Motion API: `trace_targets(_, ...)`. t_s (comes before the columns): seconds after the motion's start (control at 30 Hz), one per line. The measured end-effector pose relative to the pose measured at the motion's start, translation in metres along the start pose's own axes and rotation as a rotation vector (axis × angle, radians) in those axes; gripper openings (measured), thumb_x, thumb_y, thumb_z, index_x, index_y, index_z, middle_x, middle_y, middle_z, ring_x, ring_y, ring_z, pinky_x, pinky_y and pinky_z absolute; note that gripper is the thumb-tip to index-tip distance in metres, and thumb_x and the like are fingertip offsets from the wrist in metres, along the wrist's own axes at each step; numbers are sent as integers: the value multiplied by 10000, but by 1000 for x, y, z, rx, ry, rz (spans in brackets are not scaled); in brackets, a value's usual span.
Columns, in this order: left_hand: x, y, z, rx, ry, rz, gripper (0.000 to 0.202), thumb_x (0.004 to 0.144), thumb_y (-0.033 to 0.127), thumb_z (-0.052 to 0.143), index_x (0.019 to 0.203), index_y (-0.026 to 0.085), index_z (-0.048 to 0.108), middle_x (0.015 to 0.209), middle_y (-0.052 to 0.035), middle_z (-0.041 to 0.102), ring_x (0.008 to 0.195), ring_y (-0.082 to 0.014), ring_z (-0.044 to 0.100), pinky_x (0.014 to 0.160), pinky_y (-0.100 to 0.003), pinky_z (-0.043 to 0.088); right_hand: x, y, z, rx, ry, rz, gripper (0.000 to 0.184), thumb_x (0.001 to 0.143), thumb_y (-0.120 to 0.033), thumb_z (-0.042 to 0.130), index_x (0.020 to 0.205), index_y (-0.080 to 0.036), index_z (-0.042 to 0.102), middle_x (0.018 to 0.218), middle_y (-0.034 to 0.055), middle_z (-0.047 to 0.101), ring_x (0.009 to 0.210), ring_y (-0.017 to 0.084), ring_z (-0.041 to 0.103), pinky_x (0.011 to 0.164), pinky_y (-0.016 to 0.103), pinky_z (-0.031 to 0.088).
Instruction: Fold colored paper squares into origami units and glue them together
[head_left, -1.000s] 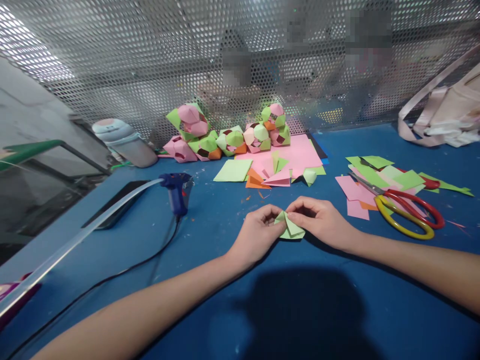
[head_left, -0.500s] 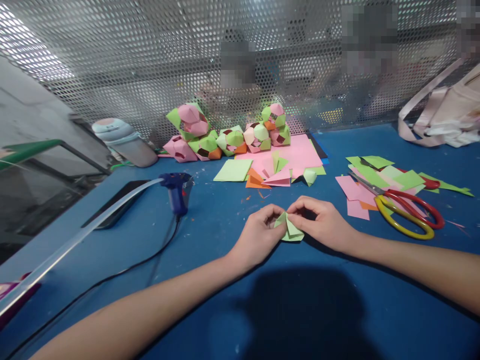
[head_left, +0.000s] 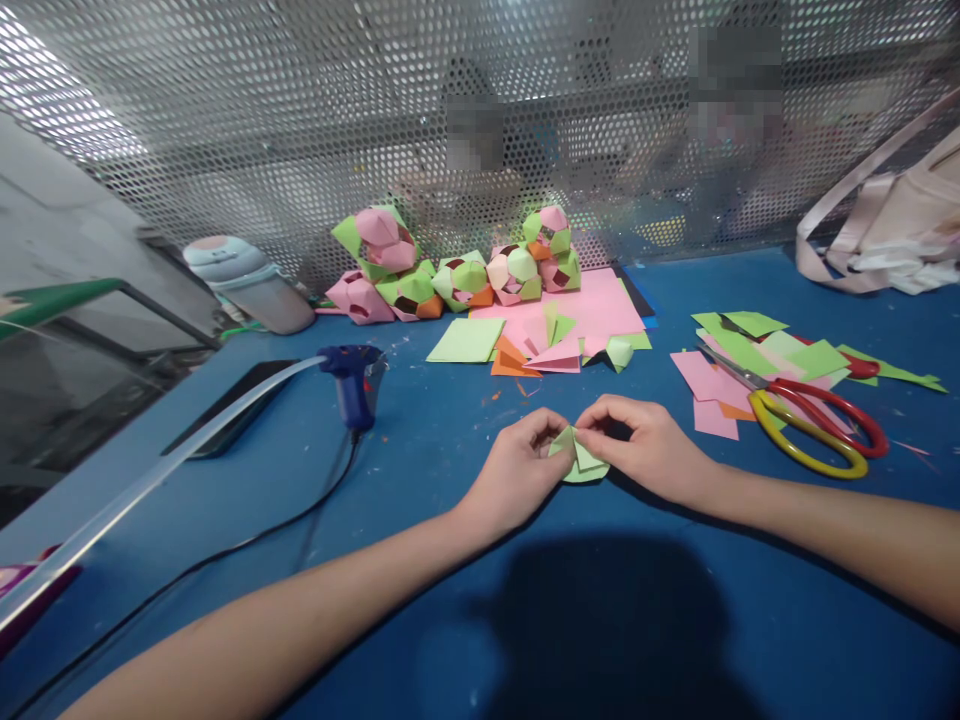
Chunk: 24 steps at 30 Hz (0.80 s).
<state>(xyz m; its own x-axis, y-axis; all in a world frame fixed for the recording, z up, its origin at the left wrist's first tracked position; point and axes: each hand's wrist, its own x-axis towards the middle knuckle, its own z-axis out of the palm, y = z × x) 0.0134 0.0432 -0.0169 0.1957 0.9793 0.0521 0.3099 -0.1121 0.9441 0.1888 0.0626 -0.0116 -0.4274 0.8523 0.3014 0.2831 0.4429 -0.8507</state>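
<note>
A small folded piece of light green paper [head_left: 589, 465] is pinched between both hands, just above the blue table. My left hand [head_left: 521, 462] grips its left side with thumb and fingers. On the upper right, my right hand [head_left: 637, 440] presses a folded flap between thumb and fingertips. Part of the paper is hidden behind the fingers. Beyond the hands lie folded orange paper [head_left: 514, 358], a folded pink piece [head_left: 556, 358] and a small pale green folded piece [head_left: 619, 353].
Scissors [head_left: 814, 425] with red and yellow handles lie among paper scraps [head_left: 757, 350] at right. A blue glue gun [head_left: 352, 385] stands at left, its cord crossing the table. Several paper balls [head_left: 461, 278] line the perforated metal screen [head_left: 315, 120]. A bottle [head_left: 251, 285] leans behind.
The folded flap on the green paper lies flatter under my right fingers. Both hands stay in nearly the same place.
</note>
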Motion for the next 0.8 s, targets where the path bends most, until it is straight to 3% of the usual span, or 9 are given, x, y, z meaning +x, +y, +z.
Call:
trace_targets(0.23, 2, 2, -1, -51, -17, -47, 75, 721, 202, 598, 767, 148, 572, 661, 40, 517, 603, -88, 441, 560, -198, 354, 5, 4, -3, 187, -108, 120, 175, 857, -307, 553, 839, -162, 649, 770, 2, 647, 688, 110, 573, 622, 224, 455)
trace_targets(0.8, 2, 0, -2, 21, -31, -23, 58, 716, 156, 558, 766, 155, 589, 644, 48, 495, 588, -87, 414, 543, -197, 331, 2, 0, 0, 71, -52, 90, 104, 819, -238, 587, 786, -163, 652, 725, -5, 647, 668, 110, 566, 601, 224, 437)
